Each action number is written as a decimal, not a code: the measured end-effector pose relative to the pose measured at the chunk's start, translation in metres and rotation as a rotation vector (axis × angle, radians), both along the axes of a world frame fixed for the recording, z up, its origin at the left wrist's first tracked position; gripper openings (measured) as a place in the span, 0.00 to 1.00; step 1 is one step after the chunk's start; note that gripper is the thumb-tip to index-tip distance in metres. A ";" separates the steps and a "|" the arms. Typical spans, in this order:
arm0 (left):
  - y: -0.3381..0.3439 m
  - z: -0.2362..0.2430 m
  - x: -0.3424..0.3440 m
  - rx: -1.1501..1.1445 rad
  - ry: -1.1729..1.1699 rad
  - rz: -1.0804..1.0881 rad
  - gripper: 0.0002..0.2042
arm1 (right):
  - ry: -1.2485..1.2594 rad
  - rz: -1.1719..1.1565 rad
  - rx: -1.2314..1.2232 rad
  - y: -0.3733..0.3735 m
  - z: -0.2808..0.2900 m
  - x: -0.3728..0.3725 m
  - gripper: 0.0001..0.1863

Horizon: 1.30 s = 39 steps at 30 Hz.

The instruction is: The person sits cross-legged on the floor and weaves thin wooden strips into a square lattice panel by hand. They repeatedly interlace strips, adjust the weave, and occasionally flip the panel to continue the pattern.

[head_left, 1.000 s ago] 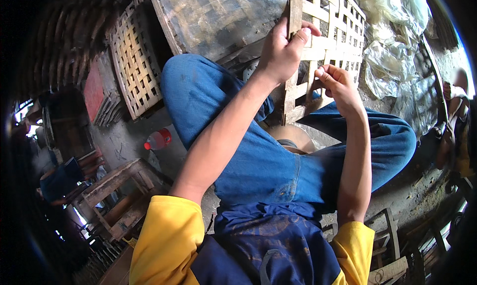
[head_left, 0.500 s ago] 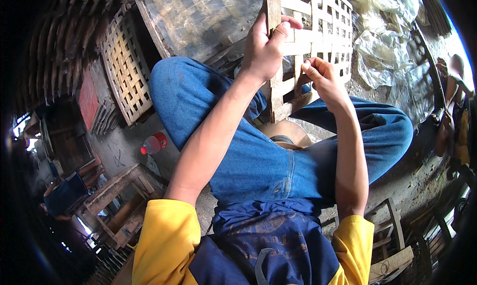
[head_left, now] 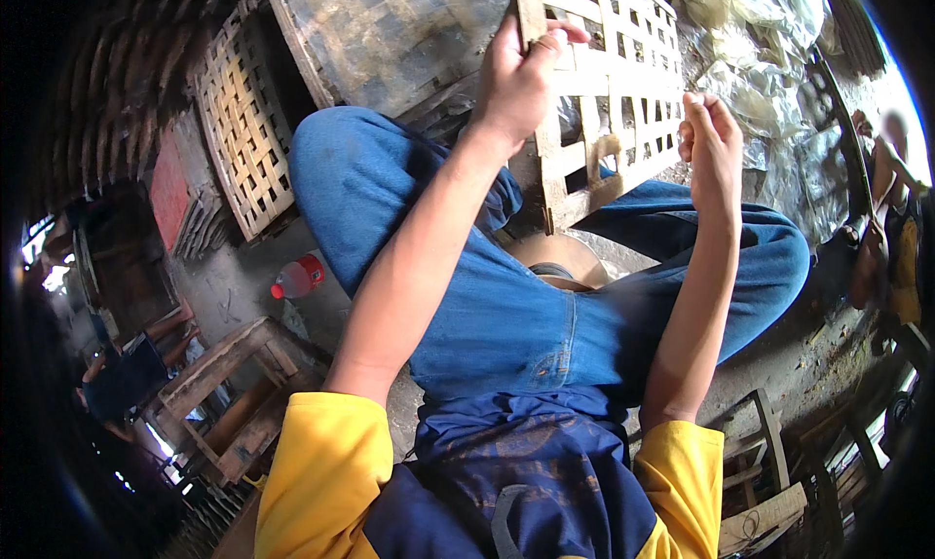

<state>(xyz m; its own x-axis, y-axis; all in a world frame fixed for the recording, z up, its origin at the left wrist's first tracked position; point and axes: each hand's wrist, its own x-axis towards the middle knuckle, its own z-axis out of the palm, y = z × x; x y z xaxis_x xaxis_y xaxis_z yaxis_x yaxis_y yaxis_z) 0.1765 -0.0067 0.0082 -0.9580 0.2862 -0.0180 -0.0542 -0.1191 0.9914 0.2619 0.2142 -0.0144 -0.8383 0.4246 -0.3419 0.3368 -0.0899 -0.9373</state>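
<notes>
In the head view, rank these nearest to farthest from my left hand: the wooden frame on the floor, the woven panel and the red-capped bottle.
From your left hand:
1. Woven panel: in its grip, by the left edge.
2. Bottle: on the floor, left of your knee.
3. Wooden frame: lower left, beyond the bottle.

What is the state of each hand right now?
Left hand: closed, holding the woven panel.
Right hand: curled; I cannot tell whether it holds anything.

1 red-capped bottle point(head_left: 301, 278), crumpled plastic point(head_left: 774, 82)
</notes>
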 end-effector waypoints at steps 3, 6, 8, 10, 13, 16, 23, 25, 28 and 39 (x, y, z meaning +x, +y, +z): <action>-0.005 -0.007 -0.004 0.020 -0.006 0.015 0.10 | 0.041 0.078 0.139 -0.004 0.006 0.006 0.11; -0.004 -0.002 -0.003 0.041 -0.009 0.009 0.11 | 0.009 0.259 0.234 -0.025 0.001 0.010 0.14; -0.002 0.000 -0.003 0.030 -0.038 0.006 0.11 | -0.022 0.319 0.189 -0.042 -0.001 0.011 0.15; 0.000 0.007 -0.001 0.045 -0.045 0.005 0.11 | 0.016 0.327 0.124 -0.049 -0.021 0.010 0.15; -0.001 0.006 -0.002 -0.001 -0.011 -0.012 0.11 | 0.010 0.319 0.031 -0.051 -0.032 0.008 0.14; 0.001 0.008 -0.002 -0.010 0.018 -0.021 0.11 | 0.003 0.309 0.018 -0.054 -0.037 0.005 0.14; -0.002 0.003 -0.007 -0.025 0.070 -0.060 0.11 | -0.048 0.308 -0.132 -0.056 -0.032 0.002 0.13; 0.001 0.003 -0.008 0.005 0.071 -0.064 0.10 | -0.053 0.306 -0.126 -0.055 -0.031 0.001 0.13; 0.004 0.004 -0.008 0.031 0.048 -0.065 0.10 | -0.010 0.331 -0.125 -0.052 -0.043 0.000 0.14; 0.004 0.003 -0.002 -0.037 0.174 -0.045 0.09 | 0.039 0.438 -0.096 -0.055 -0.035 0.002 0.12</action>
